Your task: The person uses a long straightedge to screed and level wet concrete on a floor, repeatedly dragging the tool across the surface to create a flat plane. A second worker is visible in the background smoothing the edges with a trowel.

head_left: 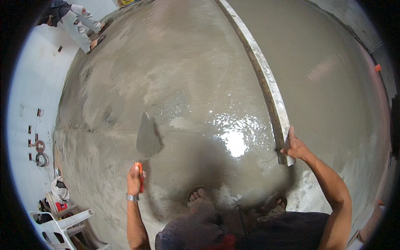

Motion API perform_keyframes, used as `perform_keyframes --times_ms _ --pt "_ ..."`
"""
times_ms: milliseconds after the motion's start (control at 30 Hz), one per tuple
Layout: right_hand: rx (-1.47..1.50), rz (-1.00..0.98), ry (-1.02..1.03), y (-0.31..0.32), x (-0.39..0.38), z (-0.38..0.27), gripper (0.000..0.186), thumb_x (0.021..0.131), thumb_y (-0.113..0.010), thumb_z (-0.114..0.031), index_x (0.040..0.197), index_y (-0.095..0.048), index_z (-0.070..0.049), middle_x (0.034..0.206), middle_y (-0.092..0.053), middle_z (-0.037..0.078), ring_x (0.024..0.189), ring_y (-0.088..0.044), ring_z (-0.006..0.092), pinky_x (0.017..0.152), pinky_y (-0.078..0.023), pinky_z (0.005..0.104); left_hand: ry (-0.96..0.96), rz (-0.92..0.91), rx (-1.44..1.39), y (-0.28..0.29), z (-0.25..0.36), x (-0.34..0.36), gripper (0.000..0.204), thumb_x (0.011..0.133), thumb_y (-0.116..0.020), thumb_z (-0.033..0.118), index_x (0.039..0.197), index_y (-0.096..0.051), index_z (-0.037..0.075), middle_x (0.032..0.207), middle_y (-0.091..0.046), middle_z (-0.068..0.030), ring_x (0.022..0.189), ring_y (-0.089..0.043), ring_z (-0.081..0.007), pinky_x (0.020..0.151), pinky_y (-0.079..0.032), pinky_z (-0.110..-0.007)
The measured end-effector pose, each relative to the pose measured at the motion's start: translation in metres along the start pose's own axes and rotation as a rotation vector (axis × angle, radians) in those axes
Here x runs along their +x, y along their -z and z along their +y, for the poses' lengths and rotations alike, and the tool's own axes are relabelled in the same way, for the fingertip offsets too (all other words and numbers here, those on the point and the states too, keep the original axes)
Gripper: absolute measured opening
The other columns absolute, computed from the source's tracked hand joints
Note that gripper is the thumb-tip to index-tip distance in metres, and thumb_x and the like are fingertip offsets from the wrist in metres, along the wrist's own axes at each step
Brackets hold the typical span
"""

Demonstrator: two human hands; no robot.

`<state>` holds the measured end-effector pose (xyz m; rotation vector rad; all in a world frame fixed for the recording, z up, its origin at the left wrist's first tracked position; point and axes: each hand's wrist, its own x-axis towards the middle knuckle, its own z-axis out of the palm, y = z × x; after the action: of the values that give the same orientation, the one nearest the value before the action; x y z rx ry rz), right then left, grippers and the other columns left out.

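Note:
My left hand [134, 180] is closed round the orange handle of a trowel [146, 136]. Its pointed, mortar-smeared blade is held out over the wet grey screed [183, 91]. At the right, my right hand [294, 146] grips the near end of a long straightedge bar [266, 77]. The fingers wrap over its side and top. From there the bar runs away to the far edge of the view, along the wet surface. Between my hands, a bright light reflects off the watery film.
My bare feet [199, 195] stand in the wet floor. A white plastic chair [62, 223] with things on it is at the lower left, by a white wall [31, 96] with cable outlets. Another person [79, 23] stands at the far left. An orange piece [378, 68] marks the right wall.

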<state>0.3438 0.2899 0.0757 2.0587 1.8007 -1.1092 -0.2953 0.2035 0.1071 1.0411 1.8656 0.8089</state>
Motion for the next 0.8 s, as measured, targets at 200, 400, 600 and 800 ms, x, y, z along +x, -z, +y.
perform_keyframes --times_ms 200,400,600,800 --pt "0.012 -0.013 0.002 0.004 -0.003 -0.007 0.116 0.073 -0.075 -0.029 0.139 0.011 0.012 0.139 -0.031 0.035 0.129 -0.037 0.0408 0.108 -0.032 0.0406 0.076 0.33 -0.095 -0.011 -0.087 -0.056 0.038 0.094 -0.051 0.041 0.101 -0.053 0.003 0.083 -0.054 -0.0039 0.067 -0.051 -0.0106 0.058 -0.045 -0.025" --pt "0.021 0.012 0.013 0.003 -0.007 -0.003 0.112 0.074 -0.074 -0.027 0.141 0.009 0.008 0.137 -0.033 0.035 0.128 -0.038 0.0403 0.107 -0.032 0.0426 0.061 0.632 0.227 -0.016 -0.103 -0.088 0.04 0.094 -0.052 0.036 0.109 -0.05 0.0 0.089 -0.052 -0.0046 0.067 -0.05 -0.0107 0.059 -0.045 -0.027" --pt "0.037 -0.002 0.003 0.0 -0.007 0.004 0.114 0.074 -0.073 -0.032 0.14 0.011 0.009 0.138 -0.031 0.035 0.128 -0.036 0.0426 0.108 -0.031 0.0411 -0.085 0.086 0.243 -0.036 -0.023 -0.091 0.035 0.095 -0.05 0.033 0.109 -0.053 0.001 0.085 -0.059 -0.0079 0.067 -0.055 -0.0171 0.062 -0.047 -0.03" --pt "-0.019 0.005 -0.001 0.0 -0.006 0.001 0.112 0.075 -0.073 -0.029 0.141 0.009 0.01 0.135 -0.036 0.035 0.125 -0.042 0.0405 0.105 -0.034 0.0424 -0.387 -1.046 0.655 -0.169 0.073 -0.057 0.035 0.094 -0.048 0.033 0.113 -0.057 0.005 0.1 -0.065 -0.0173 0.084 -0.062 -0.0338 0.076 -0.048 -0.043"
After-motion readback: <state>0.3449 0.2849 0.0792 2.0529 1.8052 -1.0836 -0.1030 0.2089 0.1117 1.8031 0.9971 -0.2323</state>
